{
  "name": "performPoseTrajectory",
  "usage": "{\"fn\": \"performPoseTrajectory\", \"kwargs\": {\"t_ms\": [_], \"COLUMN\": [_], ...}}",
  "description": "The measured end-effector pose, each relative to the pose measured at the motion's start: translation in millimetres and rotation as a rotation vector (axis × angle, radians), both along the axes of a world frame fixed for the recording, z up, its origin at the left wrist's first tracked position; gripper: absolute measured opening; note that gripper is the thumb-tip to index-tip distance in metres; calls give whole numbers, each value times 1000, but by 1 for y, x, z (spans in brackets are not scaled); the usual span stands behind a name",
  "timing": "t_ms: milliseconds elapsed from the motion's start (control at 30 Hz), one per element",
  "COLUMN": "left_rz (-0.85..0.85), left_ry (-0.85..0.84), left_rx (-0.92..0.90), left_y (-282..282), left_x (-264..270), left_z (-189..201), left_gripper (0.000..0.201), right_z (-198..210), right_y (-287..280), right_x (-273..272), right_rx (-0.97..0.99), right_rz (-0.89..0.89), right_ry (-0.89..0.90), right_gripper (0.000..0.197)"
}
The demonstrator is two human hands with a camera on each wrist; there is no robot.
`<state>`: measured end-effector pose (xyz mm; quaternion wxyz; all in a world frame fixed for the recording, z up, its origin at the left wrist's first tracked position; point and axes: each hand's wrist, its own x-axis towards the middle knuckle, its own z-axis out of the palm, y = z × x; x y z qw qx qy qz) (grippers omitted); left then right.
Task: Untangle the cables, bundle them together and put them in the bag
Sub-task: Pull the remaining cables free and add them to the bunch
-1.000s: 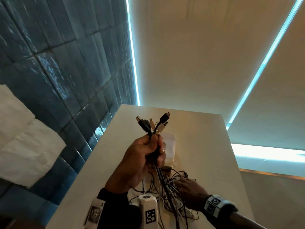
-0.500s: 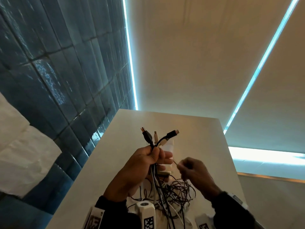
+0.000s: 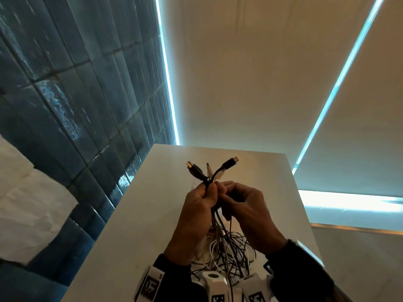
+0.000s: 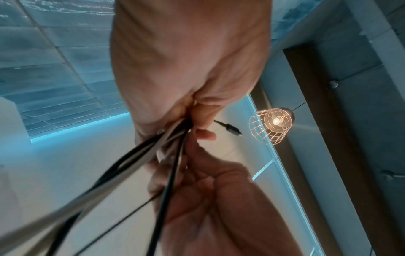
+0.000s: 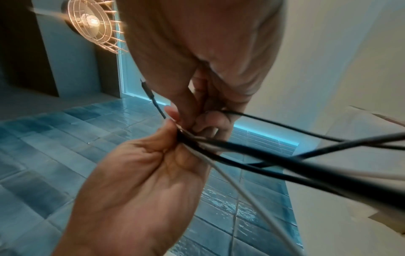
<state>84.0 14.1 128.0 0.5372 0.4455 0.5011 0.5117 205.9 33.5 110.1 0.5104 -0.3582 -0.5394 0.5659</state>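
My left hand is raised above the table and grips a bundle of black and white cables just below their ends. Several connectors fan out above its fist. My right hand is pressed against the left hand's fingers and pinches a thin black cable at the bundle. The rest of the cables hang into a loose tangle on the table between my wrists. In the wrist views the cables run blurred toward the cameras. A pale bag lies mostly hidden behind my hands.
The white table runs away from me to a pale blind. A blue tiled wall stands close on the left, with white cushions below it. A wire-cage lamp hangs overhead.
My right hand left the tangle on the table, rose with a thin cable pinched in its fingers and closed in against the left hand. The left hand kept hold of the bundle.
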Motion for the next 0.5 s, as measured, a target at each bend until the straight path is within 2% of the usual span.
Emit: {"fn": "performPoseTrajectory", "kwargs": {"t_ms": [100,200,267,333,400,500], "left_rz": [25,13,75,134,137,142], "left_ry": [-72,-65,-65,-90,-151,-268], "left_rx": [51,82,85,87,87,72], "left_y": [1,0,0,1,2,5], "left_x": [1,7,9,7,3,-4], "left_z": [3,2,0,-2,-4,-6], "left_gripper": [33,32,30,29,29,30], "right_z": [2,1,1,0,-5,-17], "right_y": [-2,-1,-1,0,1,1], "right_x": [2,3,2,1,2,5], "right_rx": [59,96,100,88,69,26], "right_rz": [55,-9,-25,-41,-46,-40], "right_ry": [36,51,54,-7,-111,-208], "right_gripper": [23,17,16,5,11,9]}}
